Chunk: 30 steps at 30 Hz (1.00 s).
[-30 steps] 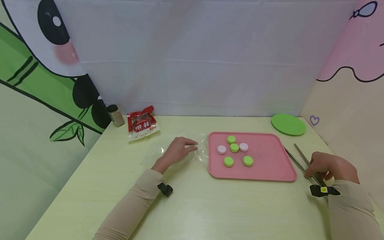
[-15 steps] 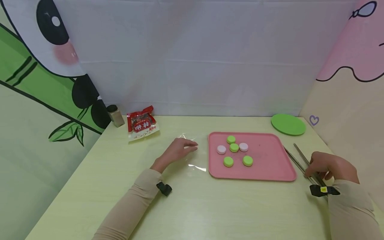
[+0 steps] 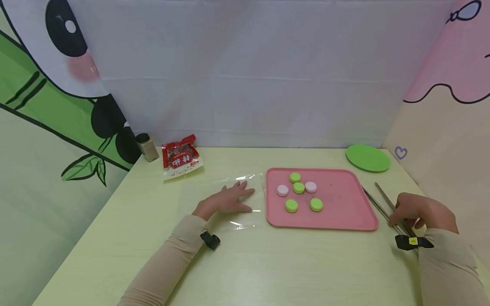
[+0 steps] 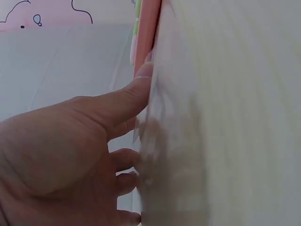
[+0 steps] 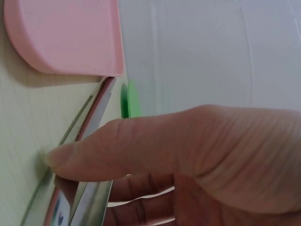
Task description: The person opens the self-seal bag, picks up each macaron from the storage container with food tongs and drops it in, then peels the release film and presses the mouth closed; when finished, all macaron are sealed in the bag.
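My left hand (image 3: 226, 199) lies spread with its fingertips on a clear plastic bag (image 3: 245, 221), flat on the table left of the pink tray (image 3: 344, 208). In the left wrist view the thumb (image 4: 127, 99) and fingers touch the film. My right hand (image 3: 423, 212) grips a pair of metal tongs (image 3: 383, 199) beside the tray's right side; their tips point away from me, toward the tray's edge. In the right wrist view the thumb lies along the tongs (image 5: 96, 106). Several green macarons (image 3: 316, 205) and two pale pink macarons (image 3: 282, 190) sit on the tray's left half.
A green plate (image 3: 368, 158) lies at the back right. At the back left stand a red and white food packet (image 3: 181, 159) and a small jar with a black lid (image 3: 147, 147). A pale cloth backdrop (image 3: 245, 85) rises behind the table (image 3: 291, 267).
My left hand has gone from fingers held together above the bag to fingers spread flat on it, and the film lies smoother. The right hand with the tongs has stayed still.
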Available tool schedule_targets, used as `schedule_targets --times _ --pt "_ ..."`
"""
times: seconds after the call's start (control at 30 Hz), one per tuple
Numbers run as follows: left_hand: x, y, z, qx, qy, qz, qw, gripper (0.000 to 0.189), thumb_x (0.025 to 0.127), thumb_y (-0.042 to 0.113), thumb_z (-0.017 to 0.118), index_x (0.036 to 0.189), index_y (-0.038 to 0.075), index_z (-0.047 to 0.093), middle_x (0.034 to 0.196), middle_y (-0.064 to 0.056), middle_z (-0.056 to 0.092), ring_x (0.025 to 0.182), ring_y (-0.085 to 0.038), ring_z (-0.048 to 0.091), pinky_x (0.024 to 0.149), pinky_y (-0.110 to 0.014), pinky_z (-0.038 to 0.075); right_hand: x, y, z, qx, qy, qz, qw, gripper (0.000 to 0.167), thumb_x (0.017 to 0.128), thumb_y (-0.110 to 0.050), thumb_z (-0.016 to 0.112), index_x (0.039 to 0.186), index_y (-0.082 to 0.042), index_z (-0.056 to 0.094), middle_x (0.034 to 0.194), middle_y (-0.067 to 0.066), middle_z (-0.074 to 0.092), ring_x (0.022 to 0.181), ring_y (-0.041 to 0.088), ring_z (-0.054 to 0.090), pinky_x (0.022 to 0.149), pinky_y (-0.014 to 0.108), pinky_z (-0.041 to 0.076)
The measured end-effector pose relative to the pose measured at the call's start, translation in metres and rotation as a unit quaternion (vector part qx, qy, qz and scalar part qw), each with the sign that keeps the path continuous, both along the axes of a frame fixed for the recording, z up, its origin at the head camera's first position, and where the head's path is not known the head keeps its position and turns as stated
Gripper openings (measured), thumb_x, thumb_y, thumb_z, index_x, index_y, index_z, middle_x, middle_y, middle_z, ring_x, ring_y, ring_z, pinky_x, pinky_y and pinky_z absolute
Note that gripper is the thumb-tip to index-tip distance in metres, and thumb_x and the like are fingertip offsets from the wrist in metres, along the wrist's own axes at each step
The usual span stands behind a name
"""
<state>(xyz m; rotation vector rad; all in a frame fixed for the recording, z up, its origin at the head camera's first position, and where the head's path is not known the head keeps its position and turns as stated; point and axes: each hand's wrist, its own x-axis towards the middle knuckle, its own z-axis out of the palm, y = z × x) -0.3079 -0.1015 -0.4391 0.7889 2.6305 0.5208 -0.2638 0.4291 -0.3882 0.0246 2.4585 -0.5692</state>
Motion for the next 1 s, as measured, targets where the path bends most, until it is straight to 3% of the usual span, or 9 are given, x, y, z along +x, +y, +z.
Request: schedule_targets --times 0.2,0.3,0.43,0.53,0.67,0.83,1.0 --pt "0.004 0.002 0.009 -0.017 0.019 -0.012 0.9996 0.063 0.103 0.034 0.057 0.158 0.016 0.033 0.165 -0.021 0.005 0.150 -0.043 0.001 0.111 -0.073 0.001 0.000 0.001 0.000 -0.007 -0.001 -0.003 1.0000 0.028 0.086 -0.021 0.074 0.089 0.002 0.058 0.077 0.005 0.053 0.069 0.020 0.053 0.064 0.038 0.053" --pt "0.005 0.002 0.016 -0.042 0.011 0.014 0.9989 0.069 0.103 0.038 0.055 0.160 0.015 0.024 0.165 -0.022 0.004 0.150 -0.043 0.002 0.111 -0.073 0.005 0.000 0.001 0.000 -0.009 -0.001 -0.003 1.0000 0.028 0.086 -0.021 0.074 0.088 0.002 0.058 0.075 0.005 0.052 0.068 0.020 0.053 0.064 0.038 0.052" --pt "0.008 0.003 0.022 -0.093 -0.024 0.050 0.9941 0.073 0.104 0.045 0.048 0.161 0.013 0.017 0.165 -0.023 0.004 0.150 -0.043 0.003 0.111 -0.072 0.010 -0.001 0.001 0.002 -0.009 0.001 -0.001 1.0000 0.029 0.086 -0.021 0.074 0.089 0.003 0.058 0.076 0.006 0.052 0.069 0.021 0.053 0.064 0.038 0.053" --pt "0.009 0.004 0.022 -0.104 -0.039 0.033 0.9932 0.071 0.105 0.047 0.046 0.161 0.012 0.019 0.165 -0.022 0.005 0.151 -0.042 0.003 0.112 -0.071 0.011 -0.001 0.000 0.003 -0.007 0.004 0.001 1.0000 0.029 0.086 -0.021 0.073 0.088 0.003 0.057 0.074 0.005 0.051 0.068 0.020 0.052 0.064 0.038 0.053" --pt "0.007 0.005 0.016 -0.083 -0.037 -0.005 0.9959 0.070 0.105 0.043 0.049 0.161 0.011 0.021 0.166 -0.020 0.003 0.151 -0.040 0.000 0.113 -0.070 0.008 0.002 -0.002 0.001 -0.012 0.009 0.008 0.9999 0.022 0.086 -0.019 0.072 0.081 -0.002 0.059 0.064 0.000 0.046 0.060 0.016 0.046 0.060 0.035 0.049" --pt "0.002 0.007 0.008 -0.070 -0.030 -0.019 0.9970 0.068 0.104 0.042 0.051 0.161 0.017 0.022 0.165 -0.020 0.000 0.151 -0.040 -0.002 0.114 -0.069 0.006 0.004 -0.003 0.000 -0.012 0.012 0.006 0.9998 0.022 0.086 -0.019 0.072 0.082 -0.002 0.059 0.064 0.000 0.047 0.060 0.015 0.047 0.060 0.035 0.049" --pt "0.000 0.012 0.008 -0.058 -0.024 -0.031 0.9975 0.069 0.103 0.042 0.053 0.161 0.017 0.024 0.166 -0.019 0.000 0.151 -0.039 -0.002 0.114 -0.068 0.004 0.004 -0.001 0.000 -0.014 0.012 0.002 0.9998 0.023 0.085 -0.019 0.073 0.083 -0.001 0.058 0.065 0.001 0.047 0.061 0.016 0.047 0.061 0.036 0.050"
